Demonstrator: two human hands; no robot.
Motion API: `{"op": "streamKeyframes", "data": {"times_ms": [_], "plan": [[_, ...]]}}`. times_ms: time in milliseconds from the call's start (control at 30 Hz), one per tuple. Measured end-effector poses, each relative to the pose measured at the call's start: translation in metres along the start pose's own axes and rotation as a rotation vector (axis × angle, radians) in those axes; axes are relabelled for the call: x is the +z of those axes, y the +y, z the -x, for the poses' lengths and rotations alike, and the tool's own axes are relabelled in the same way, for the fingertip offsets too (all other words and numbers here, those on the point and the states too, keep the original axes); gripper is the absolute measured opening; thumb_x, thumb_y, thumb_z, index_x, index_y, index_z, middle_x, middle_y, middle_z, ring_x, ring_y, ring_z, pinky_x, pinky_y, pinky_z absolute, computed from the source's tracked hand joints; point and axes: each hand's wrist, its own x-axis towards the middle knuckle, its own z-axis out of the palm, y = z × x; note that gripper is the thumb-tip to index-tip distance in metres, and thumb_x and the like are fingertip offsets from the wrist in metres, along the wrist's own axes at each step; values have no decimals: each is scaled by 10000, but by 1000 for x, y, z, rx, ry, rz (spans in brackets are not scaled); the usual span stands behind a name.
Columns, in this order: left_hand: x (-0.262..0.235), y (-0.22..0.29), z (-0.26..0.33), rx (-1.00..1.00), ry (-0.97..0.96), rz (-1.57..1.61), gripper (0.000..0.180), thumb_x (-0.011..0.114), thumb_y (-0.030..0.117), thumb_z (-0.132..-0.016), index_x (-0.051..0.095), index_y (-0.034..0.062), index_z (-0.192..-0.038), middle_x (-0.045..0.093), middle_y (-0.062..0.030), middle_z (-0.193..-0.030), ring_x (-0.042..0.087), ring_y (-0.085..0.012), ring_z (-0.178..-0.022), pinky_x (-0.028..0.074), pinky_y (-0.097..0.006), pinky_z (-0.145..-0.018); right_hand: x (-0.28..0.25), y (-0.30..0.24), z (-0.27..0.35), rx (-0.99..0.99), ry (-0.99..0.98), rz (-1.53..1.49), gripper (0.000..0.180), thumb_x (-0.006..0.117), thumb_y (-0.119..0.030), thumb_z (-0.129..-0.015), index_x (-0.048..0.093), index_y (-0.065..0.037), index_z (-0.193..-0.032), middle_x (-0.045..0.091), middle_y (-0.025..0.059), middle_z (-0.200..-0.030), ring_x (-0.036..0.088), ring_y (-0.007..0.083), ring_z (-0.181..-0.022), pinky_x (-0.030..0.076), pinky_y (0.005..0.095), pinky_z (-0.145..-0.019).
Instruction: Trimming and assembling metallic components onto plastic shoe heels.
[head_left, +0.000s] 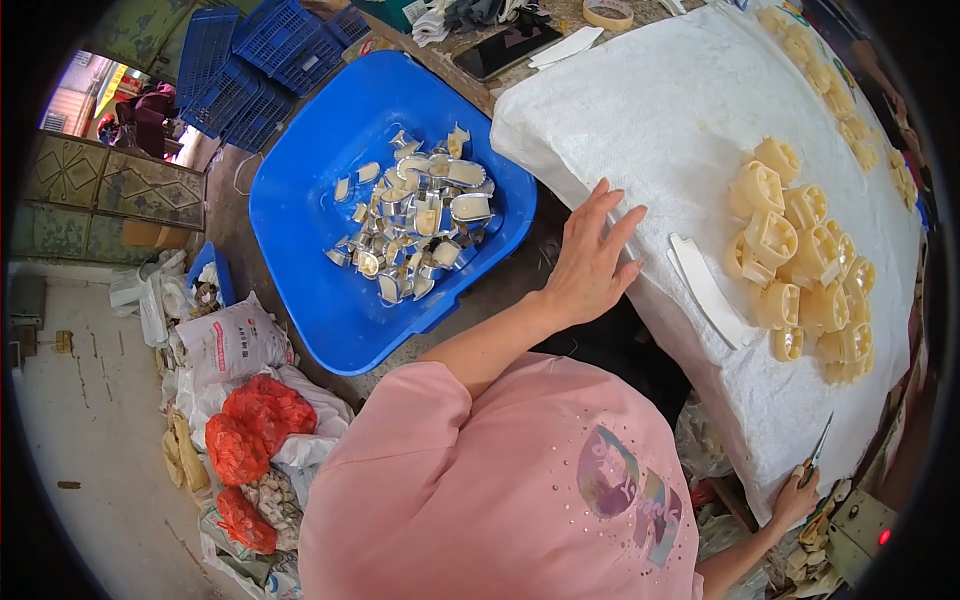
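Observation:
My left hand (592, 262) hovers at the near left edge of the white woven cloth (620, 110), its fingers spread and nothing in it. At the lower right, my right hand (795, 498) is closed round the handles of a pair of scissors (820, 445), their blades pointing away from me. Between the hands lie curved white strips (705, 290). Beside them sits a cluster of cream-coloured hollow plastic pieces (800, 255). To the left, a large blue basin (300, 215) holds many small cream pieces with shiny silver surfaces (425, 205).
A dark phone (508, 48), a tape roll (608, 13) and white strips (566, 47) lie beyond the cloth. Blue crates (262, 70) are stacked at the far left. Red bags (255, 420) and a white sack (235, 340) stand on the floor. More cream pieces (825, 80) line the far right.

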Motion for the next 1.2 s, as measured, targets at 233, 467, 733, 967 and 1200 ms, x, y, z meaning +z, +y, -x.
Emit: {"op": "streamKeyframes", "data": {"times_ms": [233,467,733,967,1200], "plan": [[9,-10,-44,-20,79,-112,578,628,115,-808,403,47,-1336,284,-206,-1378,213,-415,-1359,226,-509,-1067,-21,-55,33,-275,373,-360,404,536,-102,-867,537,-74,-1270,509,168,-1215,478,350,-1117,379,494,-923],[36,-33,-69,-63,221,-180,525,570,125,-818,418,13,-1307,395,-180,-1319,328,-372,-1312,258,-488,-1019,11,-123,49,-307,411,-428,395,490,-50,-842,536,9,-1230,531,203,-1157,482,363,-1098,361,462,-952],[30,-29,-80,23,279,-230,412,528,135,-790,573,15,-1182,547,-162,-1205,495,-329,-1183,293,-433,-933,-1,-131,43,-193,419,-483,349,478,-172,-871,544,38,-1141,528,205,-1117,478,378,-1073,345,472,-947],[37,-26,-70,103,290,-145,353,535,113,-769,618,42,-1104,572,-134,-1114,544,-313,-1079,299,-421,-875,-3,-125,51,-108,341,-439,335,483,-158,-825,540,9,-1110,493,186,-1116,450,368,-1065,329,455,-943],[31,-28,-72,94,232,-167,365,538,97,-726,630,77,-1079,573,-91,-1068,543,-270,-1027,273,-403,-867,-17,-141,50,-93,325,-456,327,493,-139,-779,540,1,-1071,484,183,-1059,452,364,-1015,336,450,-910]]}}
